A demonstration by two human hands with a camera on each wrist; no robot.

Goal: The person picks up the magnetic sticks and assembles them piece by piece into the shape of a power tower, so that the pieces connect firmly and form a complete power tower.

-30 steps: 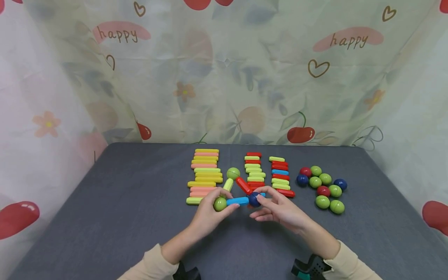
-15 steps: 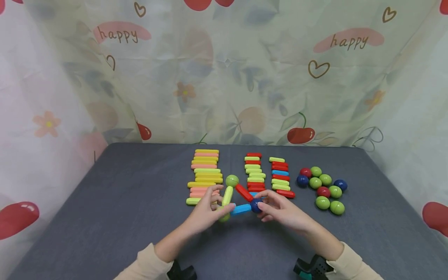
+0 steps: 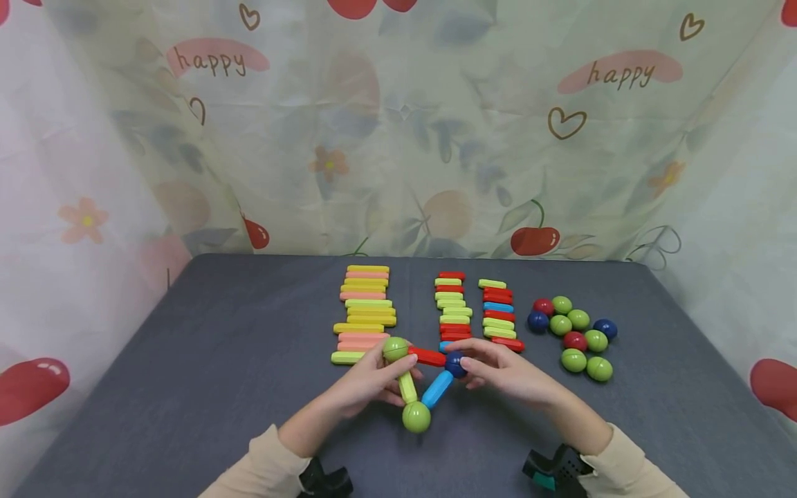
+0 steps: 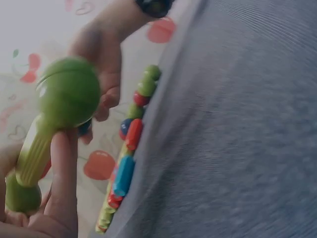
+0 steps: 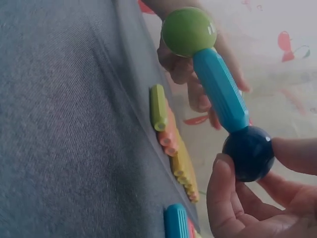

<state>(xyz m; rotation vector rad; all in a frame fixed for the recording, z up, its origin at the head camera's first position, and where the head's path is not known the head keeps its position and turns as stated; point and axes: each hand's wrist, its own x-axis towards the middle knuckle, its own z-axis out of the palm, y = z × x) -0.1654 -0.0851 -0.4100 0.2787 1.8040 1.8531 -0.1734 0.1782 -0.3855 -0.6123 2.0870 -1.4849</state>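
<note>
A triangle of magnetic balls and rods is held up between both hands, over the near middle of the table. My left hand (image 3: 367, 379) grips its left corner, a green ball (image 3: 395, 349), with fingers beside the yellow-green rod (image 3: 407, 387). At the right corner, my right hand (image 3: 513, 370) pinches a dark blue ball (image 5: 249, 153) between thumb and fingers. Between these two balls runs a red rod (image 3: 427, 357). A blue rod (image 5: 221, 89) joins the dark blue ball to a second green ball (image 4: 69, 91), the corner nearest the body, which neither hand grips.
Behind the left hand lies a column of yellow, pink and yellow-green rods (image 3: 367, 318). Two shorter columns of rods (image 3: 454, 311) and rods (image 3: 499, 315) lie behind the right hand. Several loose balls (image 3: 575, 340) sit to the right on the dark grey tablecloth (image 3: 187, 387).
The triangle has turned: its far green ball swung left and nearer, its other green ball toward the body. My left hand shifted its grip to the formerly far ball; my right hand kept the dark blue one.
</note>
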